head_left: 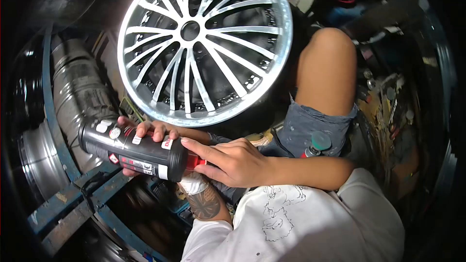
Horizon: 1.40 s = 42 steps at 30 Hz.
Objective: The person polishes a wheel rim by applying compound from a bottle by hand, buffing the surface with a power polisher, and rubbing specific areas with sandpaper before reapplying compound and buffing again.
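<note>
A large black plastic bottle (138,148) with white and red labels lies almost level in front of my body, its base to the left. My left hand (153,131) is closed around it, fingers over the far side; the palm is hidden behind the bottle. A red cap (193,161) sits at the bottle's right end. My right hand (233,161) grips this cap, with the forefinger stretched along the end of the bottle. Just beyond the hands is a silver and black multi-spoke wheel rim (189,111), face up.
A spray can with a green top (321,140) stands by my right thigh. Blue metal bars (63,199) form a frame at the left, beside other wheel rims (41,160) and a dented metal cylinder (80,80). Mixed clutter (388,106) lies at the right.
</note>
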### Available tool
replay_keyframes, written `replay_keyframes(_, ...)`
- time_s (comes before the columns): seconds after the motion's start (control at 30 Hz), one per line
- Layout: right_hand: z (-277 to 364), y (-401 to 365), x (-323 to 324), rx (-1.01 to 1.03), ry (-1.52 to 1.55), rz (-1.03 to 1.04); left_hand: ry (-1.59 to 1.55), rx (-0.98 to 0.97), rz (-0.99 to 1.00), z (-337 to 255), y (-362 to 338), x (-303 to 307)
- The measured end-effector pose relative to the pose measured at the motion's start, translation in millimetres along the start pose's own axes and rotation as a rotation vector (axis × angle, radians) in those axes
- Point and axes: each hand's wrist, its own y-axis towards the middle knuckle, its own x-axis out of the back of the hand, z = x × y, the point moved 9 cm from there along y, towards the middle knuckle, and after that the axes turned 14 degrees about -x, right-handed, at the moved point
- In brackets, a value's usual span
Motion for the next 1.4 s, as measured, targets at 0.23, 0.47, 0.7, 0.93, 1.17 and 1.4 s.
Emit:
replay_keyframes(0.23,9.6,2.3,-15.0,-0.048,0.146,0.074,-0.087,-0.123,-0.103,-10.5,-7.8,2.1)
replay_keyframes(0.47,7.4,7.7,-34.4,-0.054,0.146,0.301,-0.095,-0.187,-0.033,-30.4,-14.5,-3.2)
replay_keyframes(0.7,-62.6,-10.0,-34.5,-0.610,0.526,0.511,0.198,-0.340,-0.462,-25.2,-23.1,6.2)
replay_keyframes(0.93,-48.7,-40.9,-50.9,-0.933,1.269,0.728,0.353,-0.492,-0.636,-44.5,-31.2,12.2)
replay_keyframes(1.17,-27.7,-44.9,-42.9,-0.901,1.575,0.723,0.138,-0.397,-0.578,-42.9,-32.0,16.8)
replay_keyframes(1.4,-19.6,-48.3,-40.0,-0.964,1.770,0.729,0.117,-0.385,-0.540,-41.5,-35.6,19.5)
